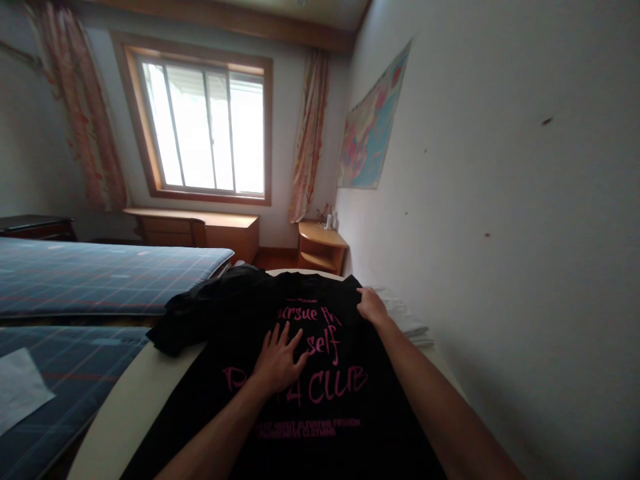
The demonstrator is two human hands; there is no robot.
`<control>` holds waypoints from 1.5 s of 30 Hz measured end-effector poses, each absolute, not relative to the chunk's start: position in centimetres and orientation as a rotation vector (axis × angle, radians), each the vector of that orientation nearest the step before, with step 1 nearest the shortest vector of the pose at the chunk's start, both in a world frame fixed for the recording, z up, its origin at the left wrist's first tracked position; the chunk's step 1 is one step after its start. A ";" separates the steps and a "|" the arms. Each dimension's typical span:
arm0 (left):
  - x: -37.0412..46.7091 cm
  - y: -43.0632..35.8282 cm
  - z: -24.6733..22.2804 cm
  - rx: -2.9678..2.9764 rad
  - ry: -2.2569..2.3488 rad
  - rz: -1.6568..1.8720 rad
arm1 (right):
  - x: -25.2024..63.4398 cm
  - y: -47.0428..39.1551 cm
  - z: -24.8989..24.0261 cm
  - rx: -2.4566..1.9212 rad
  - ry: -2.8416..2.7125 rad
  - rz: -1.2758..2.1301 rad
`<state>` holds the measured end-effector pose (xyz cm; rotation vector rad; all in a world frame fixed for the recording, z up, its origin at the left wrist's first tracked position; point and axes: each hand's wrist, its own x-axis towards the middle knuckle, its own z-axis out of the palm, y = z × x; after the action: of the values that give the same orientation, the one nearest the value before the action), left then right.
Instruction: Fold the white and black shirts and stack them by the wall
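A black T-shirt (385, 420) with pink lettering lies spread over a pale round-edged table (120, 407), its collar toward the far side. Flat on the printed chest rests my left hand (281, 360), fingers spread, covering some letters. At the shirt's far right, my right hand (373, 307) has its fingers closed on the sleeve edge, which is folded inward there. The left sleeve (173, 333) stretches out over the table's left side.
Folded white cloth (405, 317) sits at the table's right, by the wall. On the left are blue plaid mattresses (100, 277), one bearing a white sheet of paper (23, 387). Beyond stand a wooden desk (233, 233) and a corner shelf (323, 237).
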<state>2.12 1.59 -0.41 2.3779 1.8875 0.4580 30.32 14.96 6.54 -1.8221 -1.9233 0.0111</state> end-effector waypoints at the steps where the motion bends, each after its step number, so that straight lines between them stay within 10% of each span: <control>1: 2.1 1.6 -0.4 2.377 1.888 0.457 | 29.8 14.9 6.8 -1.805 -1.947 0.015; 15: 2.4 1.4 0.0 2.363 1.897 0.454 | 22.7 8.4 4.7 -1.383 -2.562 0.331; 28: 2.4 1.2 0.5 2.364 1.900 0.426 | 28.3 -0.1 6.7 -1.933 -2.481 0.032; 45: 2.6 0.1 2.0 2.573 1.563 0.912 | 27.0 -5.4 8.6 -1.603 -2.546 0.880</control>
<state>2.60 0.11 2.05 2.5727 1.5634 0.9125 26.97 -5.43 8.62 -1.6033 -2.5458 0.8795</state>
